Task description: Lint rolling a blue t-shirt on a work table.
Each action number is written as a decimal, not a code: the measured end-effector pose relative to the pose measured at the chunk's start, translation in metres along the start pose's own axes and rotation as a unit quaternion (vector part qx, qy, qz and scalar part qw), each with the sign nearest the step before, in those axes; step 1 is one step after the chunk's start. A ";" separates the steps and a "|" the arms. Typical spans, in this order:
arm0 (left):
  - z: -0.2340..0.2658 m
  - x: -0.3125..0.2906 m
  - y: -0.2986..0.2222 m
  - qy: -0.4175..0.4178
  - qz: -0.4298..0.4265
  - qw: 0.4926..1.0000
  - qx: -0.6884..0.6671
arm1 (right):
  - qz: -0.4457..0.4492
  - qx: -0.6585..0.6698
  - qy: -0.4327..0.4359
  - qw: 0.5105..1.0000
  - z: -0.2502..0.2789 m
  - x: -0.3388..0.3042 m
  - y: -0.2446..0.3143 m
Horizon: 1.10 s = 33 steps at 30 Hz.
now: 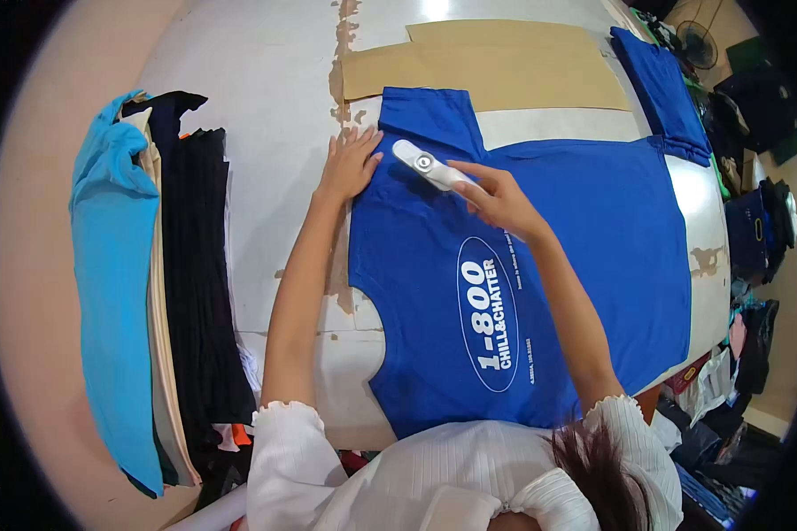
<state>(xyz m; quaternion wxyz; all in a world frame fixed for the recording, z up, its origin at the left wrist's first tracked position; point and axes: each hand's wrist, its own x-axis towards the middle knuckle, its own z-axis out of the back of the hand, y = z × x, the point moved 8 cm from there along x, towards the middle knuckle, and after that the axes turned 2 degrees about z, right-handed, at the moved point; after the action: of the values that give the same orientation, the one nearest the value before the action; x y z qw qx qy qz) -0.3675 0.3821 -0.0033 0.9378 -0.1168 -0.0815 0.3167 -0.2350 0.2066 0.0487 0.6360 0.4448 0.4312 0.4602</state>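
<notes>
In the head view, our right hand [506,203] grasps a white handheld device [429,166] above the blue T-shirt [593,230]; we cannot tell whether the device touches the cloth. Our left hand [352,164] grips nothing, lying flat with fingers spread at the shirt's edge. The shirt spreads beneath and around our right hand. Beyond both hands we see tan sheets [487,66]; well left of our left hand, a pile of garments [199,292].

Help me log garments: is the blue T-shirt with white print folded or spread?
Spread: the blue T-shirt lies flat across the table, one sleeve extended, its white print facing up.
</notes>
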 end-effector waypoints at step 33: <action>-0.027 -0.204 -0.185 0.115 0.170 0.965 -0.163 | -0.228 0.169 -0.225 0.932 0.028 -0.354 -0.081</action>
<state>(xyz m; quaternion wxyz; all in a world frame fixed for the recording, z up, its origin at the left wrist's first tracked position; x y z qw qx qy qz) -0.4152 0.1099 0.0050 0.8413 -0.3162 -0.0030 0.4384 -0.2645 -0.1559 0.0262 0.7193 0.5275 0.4382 0.1109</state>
